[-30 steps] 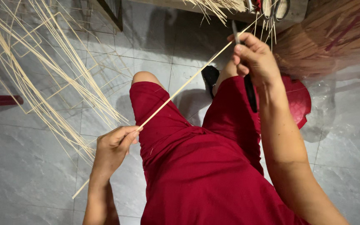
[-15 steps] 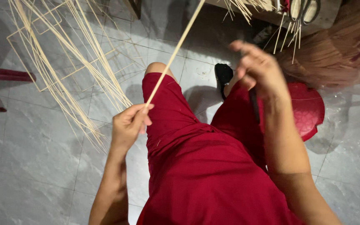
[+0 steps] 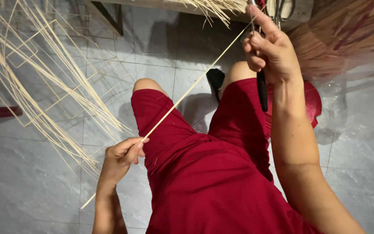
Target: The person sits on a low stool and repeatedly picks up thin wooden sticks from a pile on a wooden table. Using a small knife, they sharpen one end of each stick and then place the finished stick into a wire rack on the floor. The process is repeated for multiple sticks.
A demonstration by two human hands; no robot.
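We pinch a thin stick [image 3: 191, 86] in our left hand [image 3: 120, 158] below the knee; our right hand [image 3: 269, 50] grips a knife [image 3: 261, 89] against its far end, keeping it taut

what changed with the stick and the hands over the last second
Half a second ago the thin bamboo stick stood steeply, its top clear of the right hand; now it slants across the lap with its upper end back at that hand, as it was a second ago. The left hand kept pinching its lower part. The right hand kept the dark-handled tool; the loose bamboo strips stayed on the floor.
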